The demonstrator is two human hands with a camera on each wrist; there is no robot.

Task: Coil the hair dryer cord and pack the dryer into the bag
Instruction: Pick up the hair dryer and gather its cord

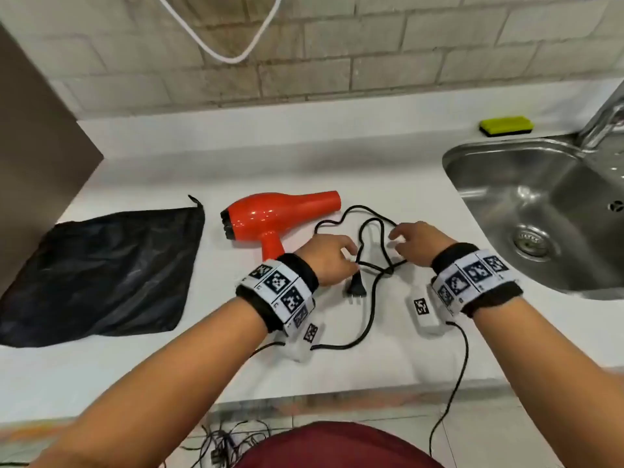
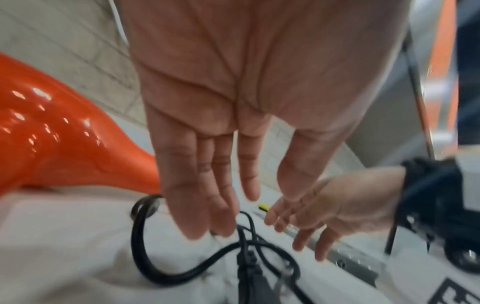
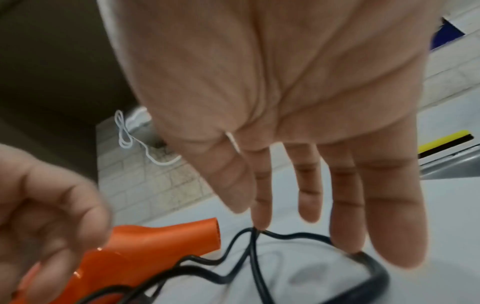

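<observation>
An orange-red hair dryer [image 1: 280, 214] [image 2: 52, 133] [image 3: 161, 238] lies on its side on the white counter, nozzle pointing right. Its black cord [image 1: 371, 238] [image 2: 161, 273] [image 3: 293, 234] sprawls in loose loops to the right, and the plug [image 1: 354, 290] lies near my left wrist. A flat black drawstring bag [image 1: 101, 275] lies left of the dryer. My left hand [image 1: 349, 256] [image 2: 221, 195] reaches over the cord near the plug, fingers extended and tips at the cord. My right hand [image 1: 405, 236] [image 3: 298, 185] is spread, its fingertips touching a far cord loop. Neither hand grips anything.
A steel sink [image 1: 452, 163] with a faucet [image 1: 604, 123] sits at the right, a yellow sponge [image 1: 506, 126] behind it. A brown panel [image 1: 33, 146] bounds the left. A white cable [image 1: 236, 59] hangs on the tiled wall. The counter's front edge is close to me.
</observation>
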